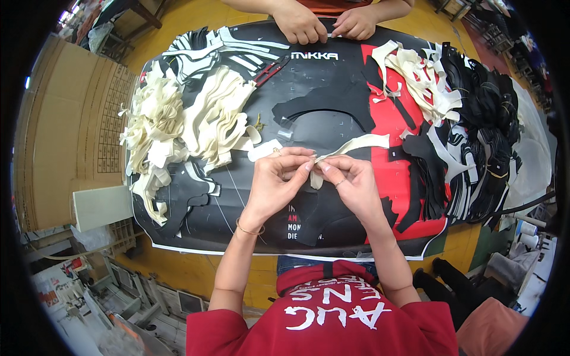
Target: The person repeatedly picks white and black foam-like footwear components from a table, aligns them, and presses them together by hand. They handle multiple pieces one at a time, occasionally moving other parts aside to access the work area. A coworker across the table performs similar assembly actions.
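Note:
Over the middle of the table, my left hand (278, 178) and my right hand (355, 183) meet with fingertips pinched together. Between them they grip a cream fabric strip (369, 141), whose long end trails off to the right. A short end hangs below my fingers. The exact spot being pinched is hidden by the fingertips. Just left of my left hand lies a small white piece (263, 151). Beyond my hands, a black cut fabric piece (323, 98) lies flat on the black and red table cover (255, 207).
Cream fabric piles (217, 113) and black-and-white strips (196, 56) cover the left side. On the right are more cream pieces (418, 80) and bundled black pieces (490, 101). Another person's hands (326, 24) work at the far edge. Cardboard (77, 113) stands left.

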Available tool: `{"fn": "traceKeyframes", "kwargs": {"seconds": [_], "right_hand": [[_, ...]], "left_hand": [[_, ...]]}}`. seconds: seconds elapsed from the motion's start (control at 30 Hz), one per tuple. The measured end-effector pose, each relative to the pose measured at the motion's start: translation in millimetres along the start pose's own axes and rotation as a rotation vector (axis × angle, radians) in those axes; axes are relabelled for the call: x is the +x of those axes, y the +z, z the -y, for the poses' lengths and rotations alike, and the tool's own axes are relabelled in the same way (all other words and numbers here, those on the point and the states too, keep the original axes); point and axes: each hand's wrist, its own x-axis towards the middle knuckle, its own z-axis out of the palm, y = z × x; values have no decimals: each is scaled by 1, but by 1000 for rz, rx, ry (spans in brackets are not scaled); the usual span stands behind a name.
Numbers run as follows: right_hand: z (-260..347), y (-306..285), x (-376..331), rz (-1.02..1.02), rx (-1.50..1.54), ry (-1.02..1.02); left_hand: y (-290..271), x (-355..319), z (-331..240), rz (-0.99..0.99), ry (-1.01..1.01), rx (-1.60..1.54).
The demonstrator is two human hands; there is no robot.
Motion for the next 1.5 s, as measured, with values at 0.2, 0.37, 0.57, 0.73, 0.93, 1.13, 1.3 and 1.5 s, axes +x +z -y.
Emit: {"fn": "traceKeyframes", "kwargs": {"seconds": [0.2,0.37,0.57,0.73,0.93,1.13,1.3,1.5], "right_hand": [[0,-1,0,54,92,85],[2,-2,-3,75,93,91],[4,-5,-2,59,-18,102],[11,-12,-2,-6,-13,130],[27,-32,-16,8,-205,-116],[40,-63,-47,49,-218,-176],[58,-109,-52,56,-100,-147],[56,-147,-32,-67,-700,-150]], "left_hand": [[1,0,-9,23,31,64],[1,0,-14,74,39,101],[0,5,0,-20,-23,-16],[-30,24,1,-163,-64,-294],[-40,26,-9,-86,-137,-473],[-73,19,-12,-273,7,-525],[-116,-2,-23,-393,93,-541],[-137,-21,-26,-540,108,-506]]}}
